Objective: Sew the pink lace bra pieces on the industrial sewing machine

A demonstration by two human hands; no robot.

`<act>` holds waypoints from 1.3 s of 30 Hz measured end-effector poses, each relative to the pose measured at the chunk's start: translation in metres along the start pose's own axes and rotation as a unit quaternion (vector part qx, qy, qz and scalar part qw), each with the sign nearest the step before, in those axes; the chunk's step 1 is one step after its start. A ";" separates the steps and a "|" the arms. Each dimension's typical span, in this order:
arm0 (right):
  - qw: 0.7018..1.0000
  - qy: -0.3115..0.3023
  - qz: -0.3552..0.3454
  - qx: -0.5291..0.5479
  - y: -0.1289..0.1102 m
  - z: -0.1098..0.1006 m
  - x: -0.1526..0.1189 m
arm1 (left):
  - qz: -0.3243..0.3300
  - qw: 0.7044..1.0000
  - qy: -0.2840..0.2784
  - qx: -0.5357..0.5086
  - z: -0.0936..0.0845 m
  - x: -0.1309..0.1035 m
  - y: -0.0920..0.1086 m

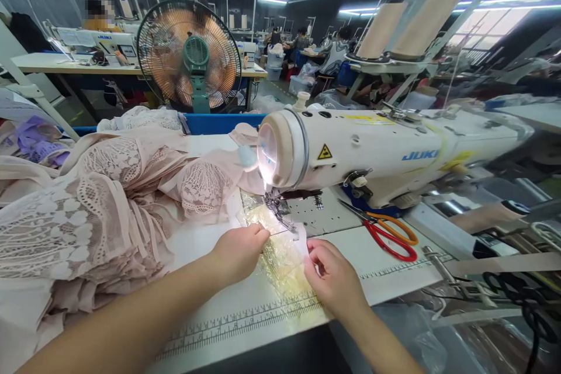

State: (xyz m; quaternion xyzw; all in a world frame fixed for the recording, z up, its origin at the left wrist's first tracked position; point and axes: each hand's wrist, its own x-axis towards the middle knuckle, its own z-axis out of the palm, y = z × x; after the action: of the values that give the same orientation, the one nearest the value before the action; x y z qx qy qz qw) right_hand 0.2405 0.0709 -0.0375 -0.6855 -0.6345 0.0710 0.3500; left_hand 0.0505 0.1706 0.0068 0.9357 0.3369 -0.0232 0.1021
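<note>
My left hand (240,252) is closed in a pinch just in front of the presser foot (280,213). Whatever its fingertips may hold is too small to make out. Between thumb and fingers of my right hand (335,277) is a pale pink elastic strip (302,239), which runs up towards the presser foot. The white sewing machine (350,143) has its lamp lit over the needle. Shiny yellowish tape (283,266) covers the bed below the foot. To the left of my hands lie beige lace bras (204,187) in a heap.
Orange-and-red-handled scissors (390,236) lie right of the needle plate. A printed ruler (245,321) follows the table's front edge. Behind the table stands a large fan (188,52). Thread cones (381,29) rise at the back right, and people sit at machines farther off.
</note>
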 end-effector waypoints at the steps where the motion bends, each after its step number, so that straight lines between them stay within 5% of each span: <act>1: 1.000 -0.004 -0.001 -0.007 -0.001 0.000 0.000 | 0.002 1.000 0.002 0.001 0.003 0.001 -0.002; 39: 0.998 -0.016 0.061 -0.009 -0.011 -0.006 -0.006 | 0.041 0.998 0.025 0.041 0.014 0.005 0.007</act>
State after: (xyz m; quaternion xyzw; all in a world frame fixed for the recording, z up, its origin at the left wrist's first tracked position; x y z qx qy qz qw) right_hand 0.2338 0.0623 -0.0294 -0.7250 -0.5977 0.0975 0.3281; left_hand 0.0594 0.1651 -0.0065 0.9524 0.2995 -0.0094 0.0557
